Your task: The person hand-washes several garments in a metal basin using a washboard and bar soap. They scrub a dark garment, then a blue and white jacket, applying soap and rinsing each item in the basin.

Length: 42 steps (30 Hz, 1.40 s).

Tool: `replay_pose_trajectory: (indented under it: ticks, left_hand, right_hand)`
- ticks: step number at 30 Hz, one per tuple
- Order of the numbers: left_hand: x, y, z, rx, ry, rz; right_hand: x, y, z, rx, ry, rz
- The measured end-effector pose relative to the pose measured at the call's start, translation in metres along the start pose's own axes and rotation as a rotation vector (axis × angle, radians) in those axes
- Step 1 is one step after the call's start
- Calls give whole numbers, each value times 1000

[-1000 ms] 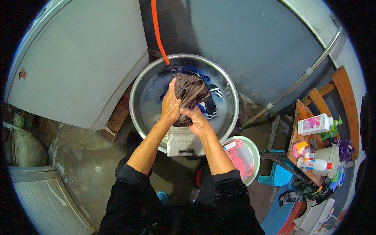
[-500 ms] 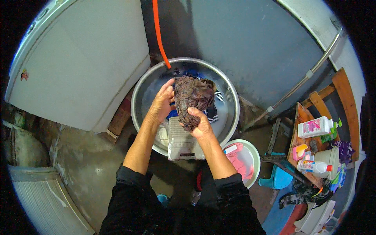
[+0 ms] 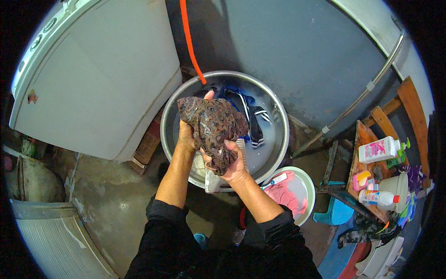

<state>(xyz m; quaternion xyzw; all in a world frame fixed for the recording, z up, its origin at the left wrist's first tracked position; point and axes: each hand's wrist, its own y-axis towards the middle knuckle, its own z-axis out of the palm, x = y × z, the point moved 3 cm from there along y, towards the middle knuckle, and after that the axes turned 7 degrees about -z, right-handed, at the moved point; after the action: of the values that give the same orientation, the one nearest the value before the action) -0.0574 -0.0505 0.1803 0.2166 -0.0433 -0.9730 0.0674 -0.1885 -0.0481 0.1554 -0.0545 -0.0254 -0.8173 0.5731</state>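
A wet, bunched-up brown patterned garment (image 3: 214,123) hangs over a wide metal basin (image 3: 284,135), held in both hands. My right hand (image 3: 237,163) is closed round its lower end, thumb on top. From the left side, my left hand (image 3: 186,137) supports it; most of those fingers are hidden behind the cloth, with one tip showing past its upper edge. Below the garment, a pale ribbed washboard (image 3: 212,182) leans on the basin's near rim, largely covered. Dark blue clothes with white stripes (image 3: 251,118) lie in the cloudy water.
An orange hose (image 3: 189,42) hangs over the basin's far rim. At the near right stands a pale green basin (image 3: 310,195) with pink cloth (image 3: 285,191) and a brush. A wooden chair (image 3: 364,139) on the right carries bottles. A white washing machine (image 3: 102,83) fills the left.
The garment has moved left and nearer to me and is spread wider. My left hand has gone behind it. More of the striped clothes shows, less of the washboard.
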Motion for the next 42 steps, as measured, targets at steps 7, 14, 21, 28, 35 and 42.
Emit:
replay_pose_trajectory:
  ticks: [7, 14, 21, 28, 35, 42]
  left_hand:
    - [-25, -2, 11, -384, 429, 68]
    - [-22, 7, -17, -479, 761, 50]
    - [-9, 11, -32, -494, 988, 63]
    - [3, 19, -56, -585, 1270, 85]
    - [-1, 18, -20, -470, 729, 185]
    - [-4, 7, 29, -526, 720, 167]
  right_hand:
    - [14, -5, -11, -96, -124, -60]
    - [21, 5, -3, -179, -615, -35]
    - [24, 14, -10, -277, -1009, -95]
    - [34, 11, -29, -363, -1144, -116]
    - [62, -10, -36, -332, -592, -125]
    - [60, 2, -29, -432, -226, -444]
